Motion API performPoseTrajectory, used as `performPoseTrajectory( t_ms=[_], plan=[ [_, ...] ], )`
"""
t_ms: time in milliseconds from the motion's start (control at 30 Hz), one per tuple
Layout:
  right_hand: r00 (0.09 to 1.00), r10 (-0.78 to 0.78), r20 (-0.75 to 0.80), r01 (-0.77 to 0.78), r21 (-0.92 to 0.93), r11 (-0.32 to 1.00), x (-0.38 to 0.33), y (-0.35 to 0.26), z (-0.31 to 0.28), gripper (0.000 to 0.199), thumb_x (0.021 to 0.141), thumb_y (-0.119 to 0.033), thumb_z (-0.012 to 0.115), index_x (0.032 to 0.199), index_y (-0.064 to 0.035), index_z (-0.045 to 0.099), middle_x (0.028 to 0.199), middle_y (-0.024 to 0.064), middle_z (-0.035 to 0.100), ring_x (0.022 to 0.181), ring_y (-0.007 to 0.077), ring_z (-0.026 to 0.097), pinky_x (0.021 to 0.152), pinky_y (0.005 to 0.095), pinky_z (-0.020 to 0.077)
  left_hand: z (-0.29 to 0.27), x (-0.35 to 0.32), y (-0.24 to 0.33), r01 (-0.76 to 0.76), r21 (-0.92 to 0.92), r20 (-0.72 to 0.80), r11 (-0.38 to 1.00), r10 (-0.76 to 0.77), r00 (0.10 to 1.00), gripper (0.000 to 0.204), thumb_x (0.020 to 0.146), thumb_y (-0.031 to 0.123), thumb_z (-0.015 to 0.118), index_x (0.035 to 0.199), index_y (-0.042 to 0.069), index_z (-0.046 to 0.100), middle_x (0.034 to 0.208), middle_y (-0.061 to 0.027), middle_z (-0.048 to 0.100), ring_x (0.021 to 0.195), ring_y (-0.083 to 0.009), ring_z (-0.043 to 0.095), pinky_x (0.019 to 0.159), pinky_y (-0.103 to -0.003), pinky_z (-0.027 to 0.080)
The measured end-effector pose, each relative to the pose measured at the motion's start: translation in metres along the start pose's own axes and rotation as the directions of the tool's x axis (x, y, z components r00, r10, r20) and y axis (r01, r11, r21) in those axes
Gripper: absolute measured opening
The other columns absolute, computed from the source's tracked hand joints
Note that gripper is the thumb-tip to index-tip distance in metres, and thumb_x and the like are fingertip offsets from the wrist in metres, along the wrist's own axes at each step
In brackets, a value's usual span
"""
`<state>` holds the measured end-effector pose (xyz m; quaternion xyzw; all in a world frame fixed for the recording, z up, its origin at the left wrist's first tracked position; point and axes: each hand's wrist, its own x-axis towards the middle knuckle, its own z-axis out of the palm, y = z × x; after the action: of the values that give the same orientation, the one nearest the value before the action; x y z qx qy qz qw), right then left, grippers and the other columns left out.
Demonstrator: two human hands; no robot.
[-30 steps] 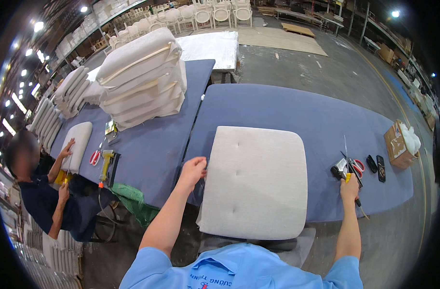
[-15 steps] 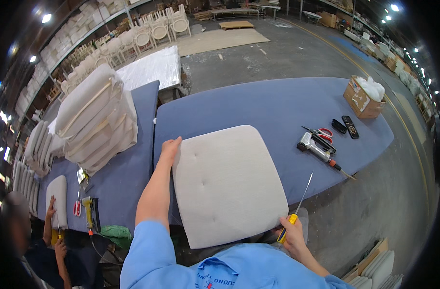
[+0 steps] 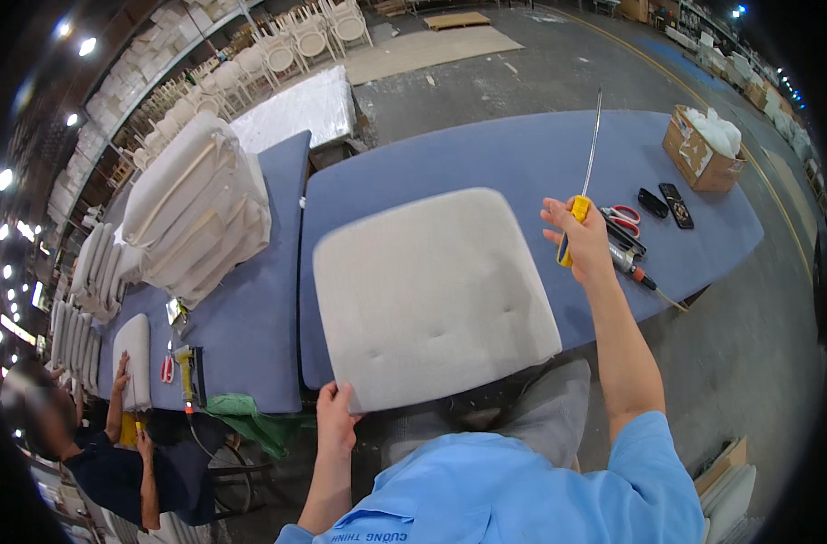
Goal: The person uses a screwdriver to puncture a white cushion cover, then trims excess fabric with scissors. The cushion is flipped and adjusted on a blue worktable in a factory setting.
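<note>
A light grey upholstered seat cushion point(image 3: 431, 299) lies on the blue table in front of me, its near edge overhanging. A row of small dimples marks its top near the side closest to me. My left hand point(image 3: 338, 419) pinches the cushion's near left corner. Raised past the cushion's right side, my right hand point(image 3: 584, 240) grips a screwdriver point(image 3: 578, 210) with a yellow and blue handle. Its long thin shaft points up and away. Behind that hand, a staple gun point(image 3: 627, 261) with an air hose lies partly hidden, beside red-handled scissors point(image 3: 623, 216).
Right on the blue table point(image 3: 459, 150) are a phone point(image 3: 676, 206), a black case point(image 3: 652, 202) and a cardboard box point(image 3: 701, 154) of white stuffing. Left, cushions are stacked point(image 3: 196, 208) on an adjoining table. A co-worker point(image 3: 141, 444) handles another cushion there, near a second staple gun point(image 3: 189, 376).
The cushion has turned, its dimples now running along the near side. My left hand went from the far left corner to the near one. My right hand rose forward with the screwdriver, leaving the cushion.
</note>
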<state>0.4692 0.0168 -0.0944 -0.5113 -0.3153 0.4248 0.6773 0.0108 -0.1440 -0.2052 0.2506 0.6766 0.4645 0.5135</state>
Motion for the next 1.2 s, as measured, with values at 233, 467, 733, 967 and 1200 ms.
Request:
performPoseTrajectory(
  t_ms=[233,467,733,967,1200],
  plan=[
    [0.994,0.104,0.018,-0.073,-0.599,0.798,-0.107,0.064,-0.102,0.025,0.093,-0.019,0.082,0.106,-0.0028,0.068,0.094,-0.0001,0.066,0.086,0.0084,0.059,0.078,0.0281,0.0499,0.005,-0.024,-0.005,0.131,-0.017,0.208,0.991,-0.125,0.970,0.040,0.111,0.033,0.057,0.140,0.007,0.047,0.112,-0.0136,0.067,0.084,-0.0223,0.069,0.074,-0.040,0.062],
    [0.994,-0.048,-0.101,-0.002,-0.445,0.896,-0.071,0.073,-0.096,0.021,0.098,-0.015,0.077,0.096,-0.0041,0.059,0.100,0.0024,0.068,0.089,0.0076,0.057,0.081,0.0264,0.0485,0.045,-0.051,0.005,-0.037,-0.147,0.334,0.988,0.085,0.939,0.035,0.113,0.029,0.053,0.138,0.008,0.044,0.115,-0.0160,0.066,0.081,-0.0215,0.069,0.071,-0.040,0.062],
    [0.977,0.077,0.199,0.104,-0.760,0.642,-0.130,0.061,-0.069,0.032,0.094,-0.020,0.081,0.102,-0.0005,0.058,0.087,0.0073,0.067,0.078,0.0149,0.061,0.073,0.0327,0.0515,0.044,-0.047,-0.026,-0.249,0.272,0.340,0.930,0.149,0.928,0.088,0.103,0.019,0.068,0.170,0.006,0.012,0.123,-0.0164,0.067,0.084,-0.0162,0.066,0.074,-0.033,0.058],
    [0.771,0.416,0.481,0.077,-0.720,0.690,-0.251,0.055,-0.061,0.046,0.097,-0.022,0.076,0.136,-0.0050,0.059,0.107,0.0142,0.071,0.095,0.0243,0.069,0.085,0.0362,0.0539,0.039,-0.050,0.027,-0.426,0.673,0.499,0.604,0.054,0.865,0.098,0.093,0.026,0.079,0.169,0.005,0.021,0.129,-0.0216,0.065,0.098,-0.0282,0.067,0.085,-0.035,0.054],
    [0.703,0.587,0.403,-0.032,-0.806,0.591,-0.259,0.032,-0.044,0.056,0.099,-0.013,0.067,0.152,-0.0058,0.050,0.117,0.0148,0.066,0.101,0.0245,0.064,0.090,0.0344,0.0507,0.067,-0.025,0.012,-0.765,0.622,0.537,0.165,0.622,0.570,0.059,0.095,0.040,0.076,0.145,0.011,0.064,0.163,-0.0202,0.038,0.155,-0.0471,0.026,0.123,-0.061,0.023]
  ],
)
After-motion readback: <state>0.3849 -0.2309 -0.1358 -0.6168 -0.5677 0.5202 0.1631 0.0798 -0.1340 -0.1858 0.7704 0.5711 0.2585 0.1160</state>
